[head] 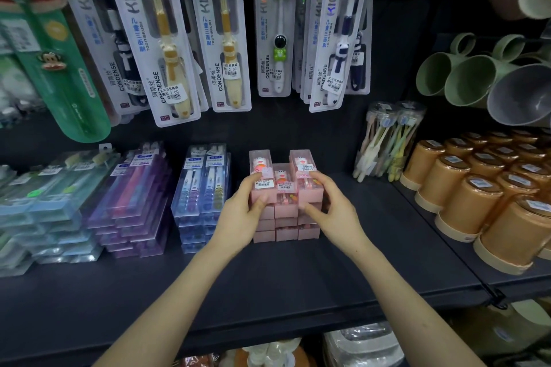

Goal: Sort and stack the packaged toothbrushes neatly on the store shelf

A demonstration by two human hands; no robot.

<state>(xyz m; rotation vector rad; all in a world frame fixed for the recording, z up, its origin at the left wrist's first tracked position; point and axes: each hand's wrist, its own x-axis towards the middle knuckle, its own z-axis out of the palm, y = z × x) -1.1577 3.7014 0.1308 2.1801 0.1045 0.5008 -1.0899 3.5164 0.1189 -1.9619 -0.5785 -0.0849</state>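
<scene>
Flanking the pink boxes point(286, 216): blue packs point(202, 185) left, orange cups point(465, 205) right.

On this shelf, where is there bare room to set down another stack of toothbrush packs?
The front strip of the shelf is bare in front of the stacks. Another bare patch lies between the pink toothbrush boxes and the clear toothbrush tubs. Crowded: purple packs and blue packs at left stand close together; orange cups fill the right.
</scene>
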